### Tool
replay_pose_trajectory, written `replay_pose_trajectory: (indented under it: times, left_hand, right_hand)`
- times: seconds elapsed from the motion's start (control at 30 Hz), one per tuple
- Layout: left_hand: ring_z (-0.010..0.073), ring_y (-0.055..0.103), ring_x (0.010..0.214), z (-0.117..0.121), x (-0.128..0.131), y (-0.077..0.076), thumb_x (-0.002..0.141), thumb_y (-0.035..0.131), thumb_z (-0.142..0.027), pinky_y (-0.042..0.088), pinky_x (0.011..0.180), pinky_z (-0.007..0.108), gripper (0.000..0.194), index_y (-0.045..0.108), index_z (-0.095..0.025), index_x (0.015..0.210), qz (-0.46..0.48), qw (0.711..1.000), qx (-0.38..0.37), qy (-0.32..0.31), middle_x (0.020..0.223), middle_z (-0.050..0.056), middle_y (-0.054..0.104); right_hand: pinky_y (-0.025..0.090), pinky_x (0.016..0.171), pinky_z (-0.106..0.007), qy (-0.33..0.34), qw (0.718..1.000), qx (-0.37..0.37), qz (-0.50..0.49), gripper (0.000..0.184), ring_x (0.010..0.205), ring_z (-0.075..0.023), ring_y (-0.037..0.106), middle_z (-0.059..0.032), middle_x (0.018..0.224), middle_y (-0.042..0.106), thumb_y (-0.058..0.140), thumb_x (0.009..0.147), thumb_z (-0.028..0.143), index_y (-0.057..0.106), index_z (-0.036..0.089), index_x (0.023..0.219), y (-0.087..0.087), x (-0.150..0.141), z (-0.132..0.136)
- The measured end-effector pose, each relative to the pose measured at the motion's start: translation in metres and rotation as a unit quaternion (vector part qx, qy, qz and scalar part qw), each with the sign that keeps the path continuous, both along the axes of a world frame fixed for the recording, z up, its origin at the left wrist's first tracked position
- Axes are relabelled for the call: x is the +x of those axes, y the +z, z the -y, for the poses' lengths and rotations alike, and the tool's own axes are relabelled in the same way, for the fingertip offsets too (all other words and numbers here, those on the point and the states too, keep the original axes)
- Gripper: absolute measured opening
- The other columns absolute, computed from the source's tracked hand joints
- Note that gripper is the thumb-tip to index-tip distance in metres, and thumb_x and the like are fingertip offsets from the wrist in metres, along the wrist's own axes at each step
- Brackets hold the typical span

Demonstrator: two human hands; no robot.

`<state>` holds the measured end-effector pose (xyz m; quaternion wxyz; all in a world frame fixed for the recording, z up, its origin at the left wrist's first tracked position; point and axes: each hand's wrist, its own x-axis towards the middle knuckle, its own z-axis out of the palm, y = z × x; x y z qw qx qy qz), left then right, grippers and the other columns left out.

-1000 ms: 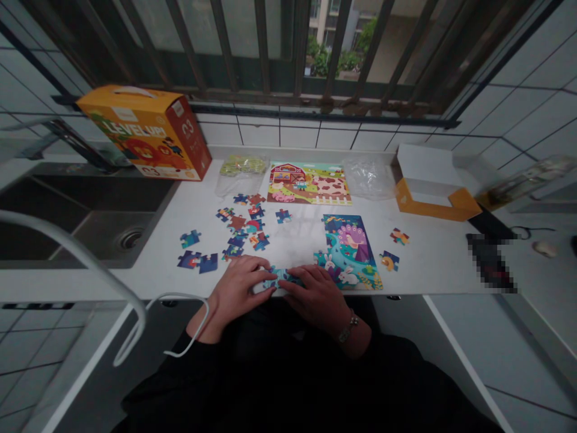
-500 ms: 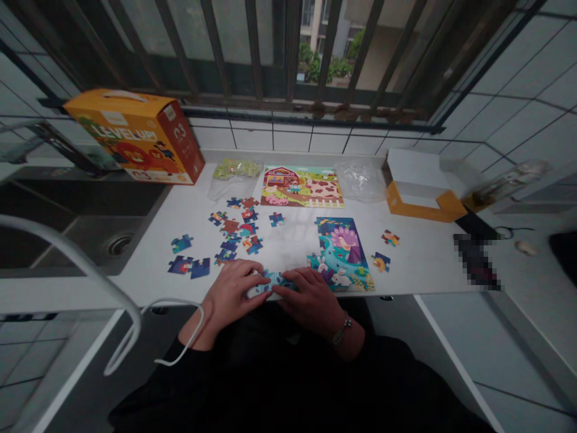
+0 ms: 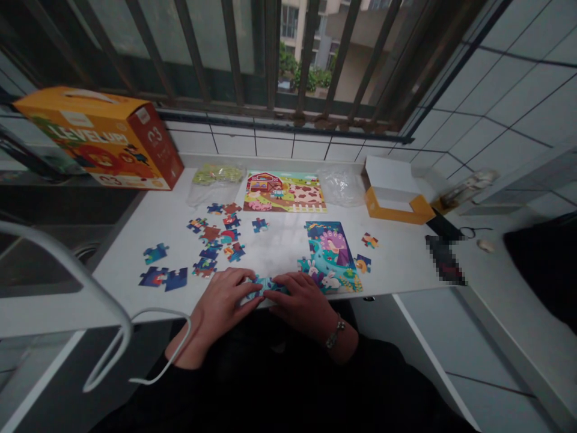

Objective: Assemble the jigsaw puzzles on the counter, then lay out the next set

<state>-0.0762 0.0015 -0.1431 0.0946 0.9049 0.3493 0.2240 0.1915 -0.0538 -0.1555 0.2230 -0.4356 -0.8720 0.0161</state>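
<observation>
At the counter's front edge, my left hand (image 3: 224,304) has its fingers closed on teal, leaf-patterned jigsaw puzzle pieces (image 3: 261,285). From the other side my right hand (image 3: 301,299) grips the same pieces, its fingers covering part of them. Whether the pieces are joined is hidden. Just right of my right hand lies a partly assembled jigsaw puzzle (image 3: 332,248) with a peacock and rabbits. Loose puzzle pieces (image 3: 211,234) are scattered beyond my left hand, and a single loose piece (image 3: 260,225) sits apart from them.
A finished-looking farm picture (image 3: 285,192) lies at the back between two plastic bags. An orange carton (image 3: 103,141) stands at the left beside the sink. On the right is an open white-and-orange box (image 3: 396,204). A white cable (image 3: 85,273) curves across the left foreground.
The view has turned to the right, so the whole scene sits further left. Both hands keep hold of the pieces at the counter edge, with hardly any change in their grip.
</observation>
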Motion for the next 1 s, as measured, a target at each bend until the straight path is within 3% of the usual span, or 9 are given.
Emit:
replay_pose_trajectory:
  times: [0.17,0.27,0.33,0.43,0.5,0.63,0.77,0.9,1.0]
  left_hand:
    - [0.0266,0.066,0.116,0.006,0.006,0.004,0.107,0.067,-0.038,0.049,0.094,0.043,0.016,0.077,-0.031,0.117,-0.025,1.0,-0.006,0.002,0.127,0.007,0.073]
    - [0.0275,0.065,0.115,0.009,0.006,0.009,0.107,0.066,-0.037,0.048,0.094,0.044,0.017,0.076,-0.029,0.119,-0.038,0.999,-0.007,0.006,0.127,0.008,0.072]
    - [0.0275,0.065,0.114,0.011,0.007,0.012,0.108,0.064,-0.033,0.048,0.093,0.044,0.016,0.075,-0.028,0.118,-0.037,0.999,-0.009,0.006,0.127,0.009,0.071]
    - [0.026,0.064,0.107,0.011,0.008,0.014,0.108,0.061,-0.03,0.046,0.089,0.043,0.016,0.075,-0.026,0.115,-0.044,0.999,-0.011,0.006,0.117,0.008,0.071]
    - [0.0247,0.063,0.099,0.012,0.01,0.014,0.109,0.059,-0.03,0.044,0.084,0.041,0.016,0.075,-0.025,0.109,-0.061,0.998,-0.012,0.004,0.104,0.007,0.07]
    - [0.0219,0.062,0.084,0.011,0.014,0.011,0.112,0.055,-0.03,0.041,0.075,0.038,0.024,0.072,-0.024,0.097,-0.074,0.997,-0.012,-0.005,0.087,0.004,0.068]
    - [0.0218,0.065,0.08,0.011,0.016,0.008,0.112,0.054,-0.033,0.041,0.073,0.038,0.026,0.071,-0.024,0.095,-0.078,0.997,-0.018,0.006,0.084,0.003,0.07]
    - [0.0253,0.071,0.088,0.013,0.016,0.009,0.109,0.058,-0.035,0.047,0.078,0.039,0.018,0.071,-0.024,0.115,-0.082,0.996,-0.035,0.028,0.098,0.005,0.077]
    - [0.0275,0.073,0.093,0.014,0.017,0.01,0.107,0.06,-0.034,0.05,0.081,0.041,0.028,0.066,-0.023,0.132,-0.083,0.994,-0.043,0.052,0.109,0.007,0.08]
  right_hand:
    - [0.048,0.109,-0.047,0.01,0.999,0.024,-0.02,0.04,0.124,-0.0288,0.062,-0.0072,0.138,0.071,0.081,0.1,0.041,0.071,0.033,0.138,0.004,0.006,0.003]
    - [0.048,0.106,-0.045,0.013,0.998,0.048,-0.049,0.028,0.117,-0.027,0.064,-0.0072,0.128,0.075,0.075,0.104,0.036,0.073,0.029,0.131,0.011,0.014,0.002]
    - [0.049,0.094,-0.039,-0.026,0.995,0.062,-0.068,0.012,0.101,-0.0238,0.066,-0.0067,0.107,0.077,0.067,0.108,0.031,0.076,0.025,0.114,0.013,0.021,0.0]
    - [0.041,0.073,-0.035,-0.131,0.985,0.078,-0.076,0.033,0.075,-0.0199,0.06,-0.0036,0.075,0.067,0.056,0.113,0.03,0.068,0.023,0.084,0.008,0.027,-0.005]
    - [0.035,0.066,-0.035,-0.177,0.98,0.069,-0.053,0.041,0.066,-0.0182,0.055,-0.0021,0.068,0.062,0.054,0.114,0.032,0.062,0.023,0.075,0.002,0.027,-0.008]
    - [0.031,0.065,-0.035,-0.191,0.981,0.039,-0.003,0.04,0.065,-0.0173,0.057,-0.0024,0.07,0.066,0.056,0.113,0.034,0.062,0.023,0.075,-0.006,0.022,-0.009]
    - [0.032,0.066,-0.034,-0.186,0.982,0.034,-0.005,0.04,0.067,-0.0173,0.059,-0.0032,0.072,0.068,0.055,0.113,0.034,0.062,0.022,0.076,-0.005,0.022,-0.008]
    - [0.033,0.065,-0.033,-0.202,0.979,0.033,-0.019,0.038,0.064,-0.017,0.06,-0.0024,0.07,0.067,0.054,0.113,0.037,0.063,0.023,0.078,-0.007,0.023,-0.007]
    - [0.034,0.061,-0.031,-0.241,0.968,0.029,-0.058,0.033,0.058,-0.0157,0.057,-0.0001,0.068,0.066,0.054,0.113,0.044,0.068,0.02,0.095,-0.01,0.023,-0.008]
